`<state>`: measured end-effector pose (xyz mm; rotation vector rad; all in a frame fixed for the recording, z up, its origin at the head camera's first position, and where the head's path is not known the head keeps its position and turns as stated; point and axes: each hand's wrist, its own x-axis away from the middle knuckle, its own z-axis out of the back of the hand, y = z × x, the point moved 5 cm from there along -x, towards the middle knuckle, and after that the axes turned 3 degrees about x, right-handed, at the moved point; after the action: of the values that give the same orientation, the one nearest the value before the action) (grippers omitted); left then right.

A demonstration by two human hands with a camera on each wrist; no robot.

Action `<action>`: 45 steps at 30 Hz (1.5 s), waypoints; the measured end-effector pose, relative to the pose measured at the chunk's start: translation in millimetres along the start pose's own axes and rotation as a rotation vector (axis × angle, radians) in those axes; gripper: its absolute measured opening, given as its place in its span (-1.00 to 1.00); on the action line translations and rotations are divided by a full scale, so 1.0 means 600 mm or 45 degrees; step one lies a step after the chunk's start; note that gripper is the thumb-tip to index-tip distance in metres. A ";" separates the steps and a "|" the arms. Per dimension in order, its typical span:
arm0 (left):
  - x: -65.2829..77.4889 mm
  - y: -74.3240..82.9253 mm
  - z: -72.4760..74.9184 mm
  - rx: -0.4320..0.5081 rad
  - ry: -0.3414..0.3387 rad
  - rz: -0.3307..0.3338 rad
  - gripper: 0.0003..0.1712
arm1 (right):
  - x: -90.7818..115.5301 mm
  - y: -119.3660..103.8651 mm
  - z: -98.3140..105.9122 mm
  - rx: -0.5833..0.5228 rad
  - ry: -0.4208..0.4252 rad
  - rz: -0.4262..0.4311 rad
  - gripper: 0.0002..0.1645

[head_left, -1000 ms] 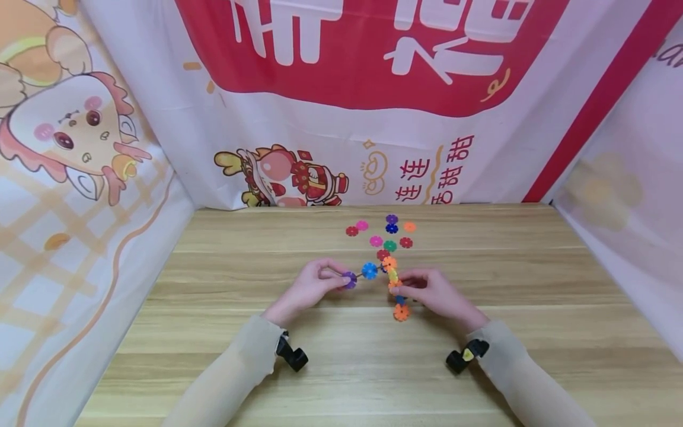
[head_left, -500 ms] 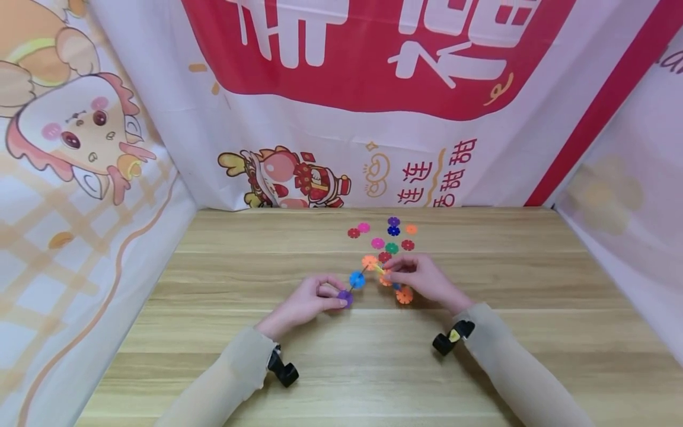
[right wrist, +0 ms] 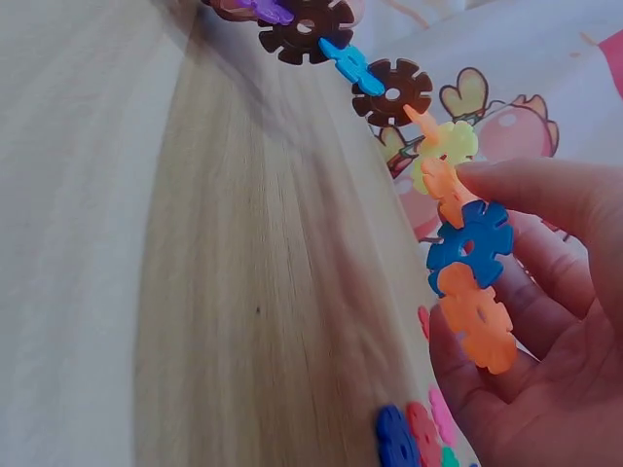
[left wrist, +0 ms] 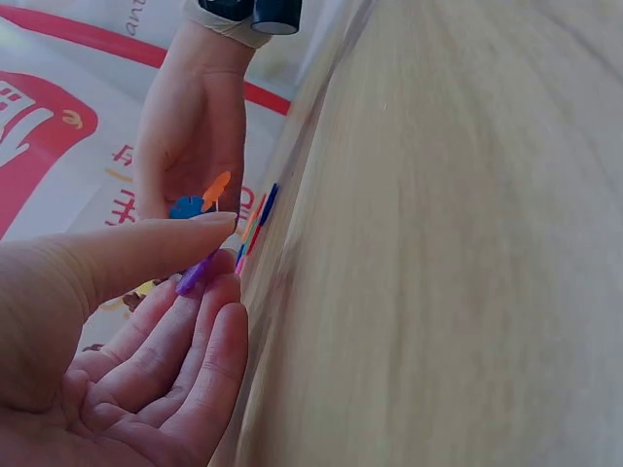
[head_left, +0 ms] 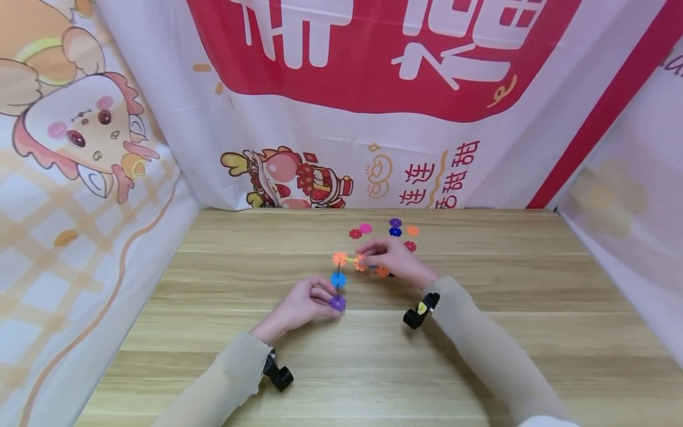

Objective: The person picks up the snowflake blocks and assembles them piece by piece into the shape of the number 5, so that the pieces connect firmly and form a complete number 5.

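Note:
A chain of interlocked plastic snowflake discs (head_left: 338, 279) spans both hands, bent at a corner in the head view. Its purple end disc (head_left: 338, 303) is pinched between thumb and fingers of my left hand (head_left: 296, 308). My right hand (head_left: 396, 261) grips the other stretch, thumb on an orange disc (right wrist: 449, 192) with fingers behind. From the purple end, the right wrist view shows brown, light blue (right wrist: 352, 66), brown, orange, yellow (right wrist: 450, 143), orange, blue (right wrist: 471, 247) and orange discs. In the left wrist view, my left thumb covers part of the chain.
Loose snowflake discs in red (head_left: 355, 234), pink (head_left: 365, 228), purple (head_left: 395, 222), dark blue (head_left: 395, 232) and orange (head_left: 413, 230) lie toward the back of the wooden table (head_left: 256, 249). Printed cloth (head_left: 299, 118) hangs behind and at both sides.
The chain has swung leftward, its purple-end stretch now pointing toward me. My right hand has moved left and farther away, over some loose discs; my left hand has come slightly nearer.

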<state>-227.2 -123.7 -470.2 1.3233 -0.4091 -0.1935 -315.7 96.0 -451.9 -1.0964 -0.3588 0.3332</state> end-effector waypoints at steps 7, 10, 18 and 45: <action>-0.001 -0.008 0.025 0.005 0.104 0.018 -0.49 | -0.042 0.003 -0.018 0.067 -0.012 0.033 -0.54; -0.002 -0.010 0.032 -0.019 0.143 0.044 -0.52 | -0.052 0.003 -0.025 0.073 -0.003 0.048 -0.56; -0.001 -0.010 0.039 -0.042 0.199 0.068 -0.56 | -0.061 0.002 -0.033 0.067 0.023 0.068 -0.61; -0.005 0.003 0.059 -0.054 0.259 0.077 -0.56 | -0.096 0.029 0.043 0.165 0.239 -0.079 -0.46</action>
<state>-244.1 -153.8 -462.8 1.2735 -0.2706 -0.0166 -379.9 99.2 -463.4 -0.9785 -0.2008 0.1933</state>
